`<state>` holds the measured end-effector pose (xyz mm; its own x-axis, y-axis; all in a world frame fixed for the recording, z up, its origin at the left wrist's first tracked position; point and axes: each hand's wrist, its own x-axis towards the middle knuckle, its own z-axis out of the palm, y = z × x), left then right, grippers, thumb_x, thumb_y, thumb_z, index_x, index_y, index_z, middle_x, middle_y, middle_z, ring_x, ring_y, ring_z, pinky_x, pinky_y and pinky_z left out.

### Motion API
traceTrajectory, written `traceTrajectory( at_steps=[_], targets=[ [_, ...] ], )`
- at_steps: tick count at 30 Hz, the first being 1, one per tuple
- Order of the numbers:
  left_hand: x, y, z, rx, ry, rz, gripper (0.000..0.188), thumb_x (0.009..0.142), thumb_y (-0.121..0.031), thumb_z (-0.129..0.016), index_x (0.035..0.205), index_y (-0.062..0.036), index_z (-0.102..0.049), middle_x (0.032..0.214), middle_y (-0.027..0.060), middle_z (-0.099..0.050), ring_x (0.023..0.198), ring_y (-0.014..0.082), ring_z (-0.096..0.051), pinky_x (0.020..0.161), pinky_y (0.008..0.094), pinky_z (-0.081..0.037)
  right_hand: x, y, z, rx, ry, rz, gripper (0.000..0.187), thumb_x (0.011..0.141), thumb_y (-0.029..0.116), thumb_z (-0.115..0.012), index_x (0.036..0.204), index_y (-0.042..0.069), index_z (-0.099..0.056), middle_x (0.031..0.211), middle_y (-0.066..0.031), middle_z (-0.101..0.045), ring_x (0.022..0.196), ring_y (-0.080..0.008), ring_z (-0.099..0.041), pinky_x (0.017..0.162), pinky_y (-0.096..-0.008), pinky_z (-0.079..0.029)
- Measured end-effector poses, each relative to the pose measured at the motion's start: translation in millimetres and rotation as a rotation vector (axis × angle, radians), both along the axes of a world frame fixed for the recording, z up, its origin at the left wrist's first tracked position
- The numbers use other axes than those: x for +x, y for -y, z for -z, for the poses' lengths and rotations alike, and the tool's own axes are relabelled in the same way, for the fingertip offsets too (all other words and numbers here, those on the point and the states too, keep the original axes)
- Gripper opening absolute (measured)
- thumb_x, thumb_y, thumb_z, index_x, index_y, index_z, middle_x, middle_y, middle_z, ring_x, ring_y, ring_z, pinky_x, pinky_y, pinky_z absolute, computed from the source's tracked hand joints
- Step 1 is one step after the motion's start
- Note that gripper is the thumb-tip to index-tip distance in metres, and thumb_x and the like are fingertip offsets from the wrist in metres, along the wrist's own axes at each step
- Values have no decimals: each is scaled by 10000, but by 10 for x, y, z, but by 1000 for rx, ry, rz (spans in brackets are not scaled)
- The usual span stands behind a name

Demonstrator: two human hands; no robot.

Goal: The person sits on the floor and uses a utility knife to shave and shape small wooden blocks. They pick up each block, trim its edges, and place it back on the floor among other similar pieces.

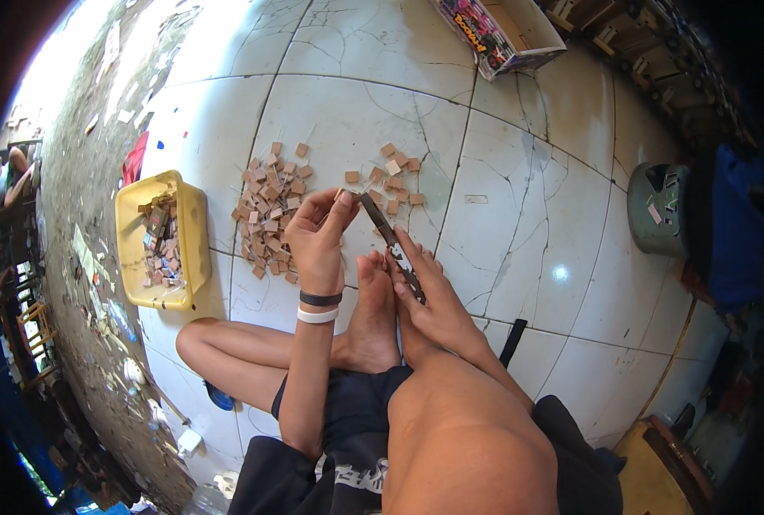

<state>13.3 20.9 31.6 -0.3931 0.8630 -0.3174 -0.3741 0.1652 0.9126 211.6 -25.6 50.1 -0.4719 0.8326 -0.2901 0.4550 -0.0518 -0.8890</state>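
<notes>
L hand [317,232] pinches a small wooden pc [340,195] at its fingertips, approx 1 o'clock; R hand [433,293] is wrapped round a long dark tool [380,225], upper end v. near the pc, contact unclear. Block heap [270,206] at 10 o'clock of L hand, smaller cluster [394,168] at 2. Wood looks light, stiff, not slippery; thin pale sticks prob. fragile, so best gripped by block sides. Bright lettering on box [476,36] at 1 o'clock; pale marks on tool too small to read.
</notes>
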Motion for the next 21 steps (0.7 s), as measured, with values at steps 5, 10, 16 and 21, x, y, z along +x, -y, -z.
traceTrajectory(
  at_steps=[5, 10, 16, 21],
  targets=[
    [-1, -13, -30, 7, 46, -31, 212, 1006, -103, -751, 1149, 43, -693, 1077, 118, -743, 1012, 236, -758, 963, 383, -639, -2, -6, 16, 0, -31, 29, 755, 1059, 123, -580, 1714, 151, -205, 1689, -218, -364, 1524, -431, -393, 1260, -492, -295],
    [-69, 3, -62, -16, 106, 9, 224, 1012, -111, -743, 1172, 36, -690, 1072, 102, -736, 991, 232, -759, 951, 385, -644, 87, -32, 34, -130, -130, 63, 758, 1056, 114, -580, 1715, 169, -211, 1637, -222, -401, 1488, -438, -424, 1245, -499, -311],
    [-113, 7, -56, -50, 81, 84, 237, 1014, -112, -738, 1188, 45, -702, 1049, 90, -734, 959, 213, -754, 935, 381, -647, 127, -63, 13, -40, -152, 29, 772, 1045, 100, -581, 1716, 206, -215, 1576, -229, -453, 1480, -462, -418, 1241, -524, -313],
    [-95, 13, -59, -52, 45, 55, 225, 1011, -114, -740, 1167, 46, -710, 1031, 91, -735, 919, 202, -751, 925, 378, -647, 129, -77, -21, -43, -98, 2, 767, 1041, 60, -572, 1714, 159, -218, 1631, -209, -432, 1463, -387, -483, 1205, -462, -393]
  ],
)
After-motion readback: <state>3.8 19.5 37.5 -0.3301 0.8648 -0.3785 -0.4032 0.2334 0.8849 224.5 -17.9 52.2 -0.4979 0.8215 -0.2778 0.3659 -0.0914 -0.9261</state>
